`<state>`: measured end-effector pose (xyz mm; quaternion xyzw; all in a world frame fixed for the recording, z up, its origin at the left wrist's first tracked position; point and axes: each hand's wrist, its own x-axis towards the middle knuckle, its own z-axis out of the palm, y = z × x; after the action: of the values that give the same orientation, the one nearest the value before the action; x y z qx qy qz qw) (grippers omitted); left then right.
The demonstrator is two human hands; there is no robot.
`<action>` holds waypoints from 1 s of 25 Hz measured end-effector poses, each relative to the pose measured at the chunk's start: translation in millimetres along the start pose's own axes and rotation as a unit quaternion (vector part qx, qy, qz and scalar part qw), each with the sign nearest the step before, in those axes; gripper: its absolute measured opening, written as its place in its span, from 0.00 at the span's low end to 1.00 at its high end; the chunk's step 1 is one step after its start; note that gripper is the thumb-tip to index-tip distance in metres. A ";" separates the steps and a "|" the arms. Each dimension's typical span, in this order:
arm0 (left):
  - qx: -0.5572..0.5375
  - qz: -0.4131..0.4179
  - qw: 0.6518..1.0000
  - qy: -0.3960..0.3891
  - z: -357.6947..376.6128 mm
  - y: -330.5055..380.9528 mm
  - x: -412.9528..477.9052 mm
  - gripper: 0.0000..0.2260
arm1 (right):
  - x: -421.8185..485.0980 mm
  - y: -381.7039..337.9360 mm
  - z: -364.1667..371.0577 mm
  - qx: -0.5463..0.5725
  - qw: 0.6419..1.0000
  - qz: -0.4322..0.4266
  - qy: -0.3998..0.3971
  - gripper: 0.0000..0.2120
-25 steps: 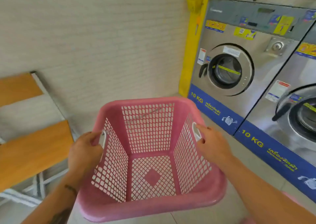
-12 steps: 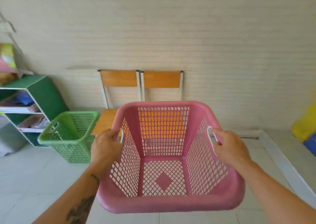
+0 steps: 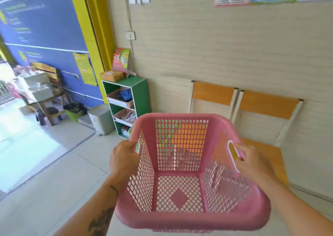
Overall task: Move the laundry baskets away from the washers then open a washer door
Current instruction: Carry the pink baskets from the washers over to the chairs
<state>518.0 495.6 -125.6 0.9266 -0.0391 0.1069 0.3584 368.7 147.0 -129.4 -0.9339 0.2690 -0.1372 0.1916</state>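
I carry an empty pink plastic laundry basket (image 3: 189, 219) in front of me, off the floor. My left hand (image 3: 123, 159) grips its left handle slot, and my right hand (image 3: 252, 161) grips the white-rimmed right handle. A green basket shows only as green patches through the pink mesh (image 3: 166, 140), standing on the floor behind it. No washer is in view.
A green shelf unit (image 3: 139, 93) with small trays stands by the wall on the left, a grey bin (image 3: 101, 118) beside it. Two orange-backed chairs (image 3: 266, 104) line the beige wall. An open doorway and a blue wall lie far left.
My view has swung left with the basket held in both hands: the washers dropped out of sight, the chairs shifted right, and the shelf, bin and doorway came into view.
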 end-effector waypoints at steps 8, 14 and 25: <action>0.038 -0.028 0.999 0.023 18.2 -45.2 137.5 0.22 | 148.6 -76.7 92.6 0.046 0.996 -0.048 -0.052 0.27; 0.080 -0.012 0.996 0.047 40.8 -26.3 288.5 0.12 | 279.5 -129.0 109.7 0.052 0.997 -0.038 -0.050 0.28; 0.025 0.150 0.988 -0.001 127.8 -74.1 600.3 0.16 | 442.1 -232.4 218.5 0.086 0.993 0.078 -0.012 0.31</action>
<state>1135.5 466.9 -130.5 0.9191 -0.1756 0.1596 0.3146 913.2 145.4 -155.7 -0.8914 0.3263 -0.1335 0.2849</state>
